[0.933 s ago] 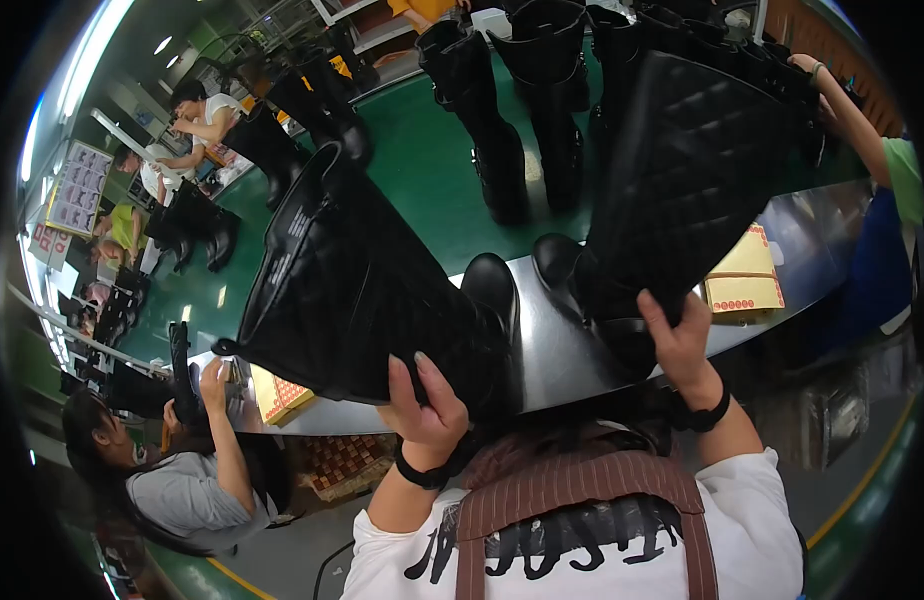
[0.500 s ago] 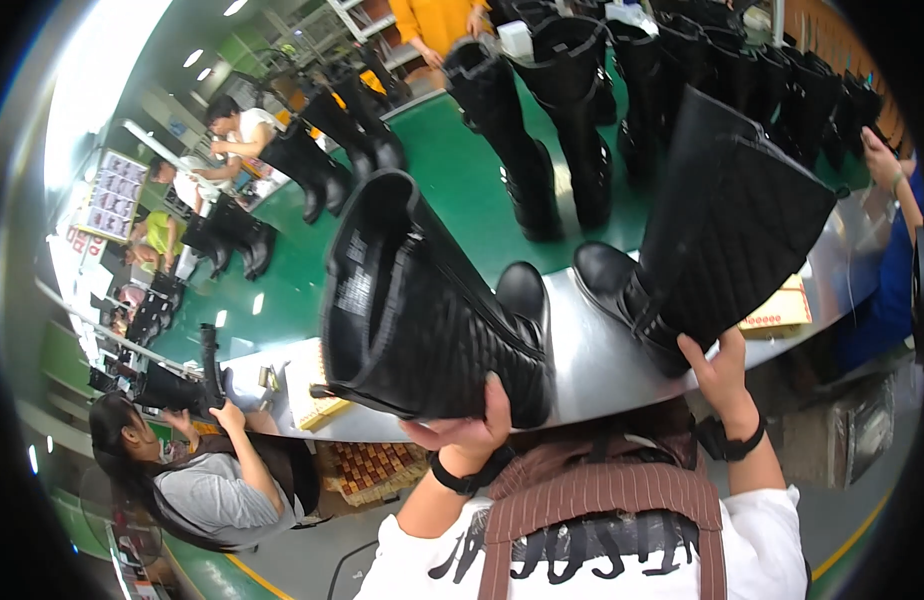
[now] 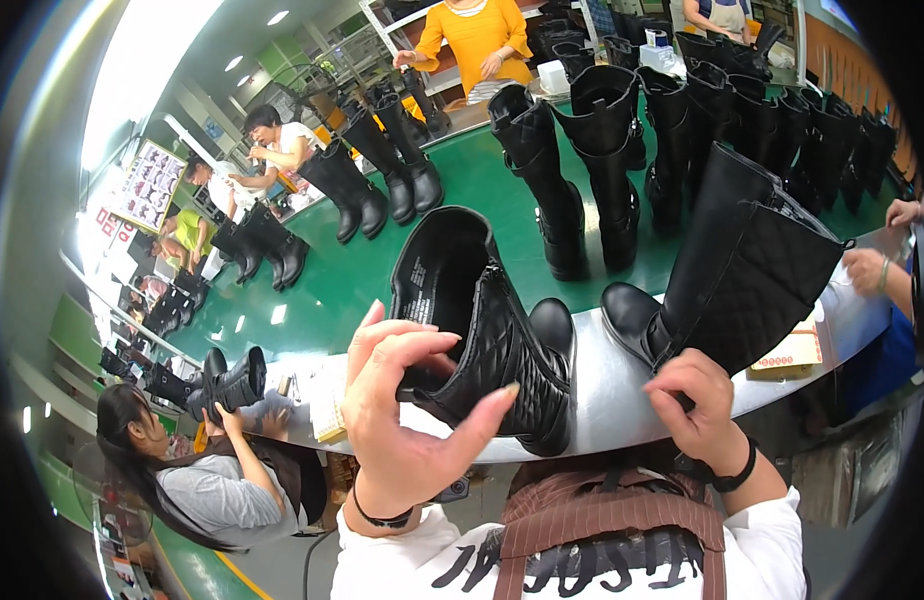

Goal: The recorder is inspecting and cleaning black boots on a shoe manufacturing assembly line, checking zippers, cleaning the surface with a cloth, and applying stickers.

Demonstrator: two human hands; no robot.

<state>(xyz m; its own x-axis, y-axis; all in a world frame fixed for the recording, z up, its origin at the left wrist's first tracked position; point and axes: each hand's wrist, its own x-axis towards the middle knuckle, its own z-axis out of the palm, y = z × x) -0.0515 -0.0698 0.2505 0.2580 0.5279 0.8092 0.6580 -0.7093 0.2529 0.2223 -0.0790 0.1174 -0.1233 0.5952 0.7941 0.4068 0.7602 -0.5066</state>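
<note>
Two tall black quilted boots stand on the metal table edge in front of me. The left boot (image 3: pixel 517 370) tips its open top toward me, with a zipper down its shaft and pale print inside. Before this shaft is my left hand (image 3: pixel 412 410), open, thumb and fingers spread apart; I cannot tell whether a fingertip touches the leather. The right boot (image 3: pixel 752 280) leans to the right, its toe pointing away to the left. Close against its ankle and heel, my right hand (image 3: pixel 697 410) is closed with curled fingers; what they hold, if anything, is hidden.
More black boots (image 3: pixel 612 150) stand in rows across the green tabletop (image 3: pixel 462 260). Yellowish cards (image 3: pixel 792 345) lie on the metal edge (image 3: pixel 612 390). A co-worker (image 3: pixel 212 480) handles boots at left; another person's hands (image 3: pixel 877 270) reach in at right. A person in orange (image 3: pixel 477 45) stands opposite.
My left hand has let go of the left boot's shaft and risen in front of it, fingers spread. My right hand's fingers have curled in near the right boot's heel. The view has shifted.
</note>
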